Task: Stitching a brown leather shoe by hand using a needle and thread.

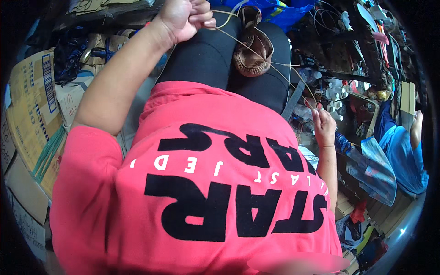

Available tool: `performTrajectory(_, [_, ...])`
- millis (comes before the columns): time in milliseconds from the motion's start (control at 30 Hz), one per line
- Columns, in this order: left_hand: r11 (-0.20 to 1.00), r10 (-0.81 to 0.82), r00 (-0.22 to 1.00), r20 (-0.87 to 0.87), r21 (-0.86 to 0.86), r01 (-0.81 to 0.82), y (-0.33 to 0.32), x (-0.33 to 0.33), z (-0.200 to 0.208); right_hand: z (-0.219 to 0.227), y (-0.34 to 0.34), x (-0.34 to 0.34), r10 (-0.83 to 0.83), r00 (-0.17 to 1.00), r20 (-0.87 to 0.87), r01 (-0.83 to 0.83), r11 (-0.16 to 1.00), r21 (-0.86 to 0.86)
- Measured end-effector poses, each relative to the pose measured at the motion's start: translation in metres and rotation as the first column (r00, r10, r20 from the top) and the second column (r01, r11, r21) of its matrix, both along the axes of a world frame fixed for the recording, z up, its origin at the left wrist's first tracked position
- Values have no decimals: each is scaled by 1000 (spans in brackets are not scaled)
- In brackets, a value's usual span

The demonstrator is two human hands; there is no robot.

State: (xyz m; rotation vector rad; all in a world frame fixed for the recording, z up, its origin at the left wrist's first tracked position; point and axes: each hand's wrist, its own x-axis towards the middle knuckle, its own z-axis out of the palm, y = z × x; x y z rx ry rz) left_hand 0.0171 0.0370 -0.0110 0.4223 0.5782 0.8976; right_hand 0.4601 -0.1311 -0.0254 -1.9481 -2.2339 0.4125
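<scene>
A brown leather shoe (pixel 256 52) lies across my dark-trousered thighs, its toe edge gathered with a row of stitches. Thin pale cord (pixel 233 39) runs from the stitched edge out to both sides. My left hand (pixel 190 16), raised at the far left of the shoe, is curled into a fist around one length of cord. Lower and to the right, my right hand (pixel 324 123) pinches the other length between thumb and fingers. Both strands look stretched away from the leather. Whether a needle is on either strand is too small to tell.
Cardboard boxes (pixel 32 105) stand to my left. A blue plastic bag (pixel 286 13) lies beyond my knees. Small bottles (pixel 337 94) crowd the right side, near a dark cluttered rack (pixel 366 46). Farther right is another person in blue clothing (pixel 401 151).
</scene>
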Motion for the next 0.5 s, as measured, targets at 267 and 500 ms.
performTrajectory(267, [944,156,574,-804,292,153,33,-48,-6,-27,-4,25,-693,28,-721,259,701,-664])
performTrajectory(500, [691,428,56,-902,366,624,76,8,-8,41,88,-52,-118,758,-642,112,992,-50])
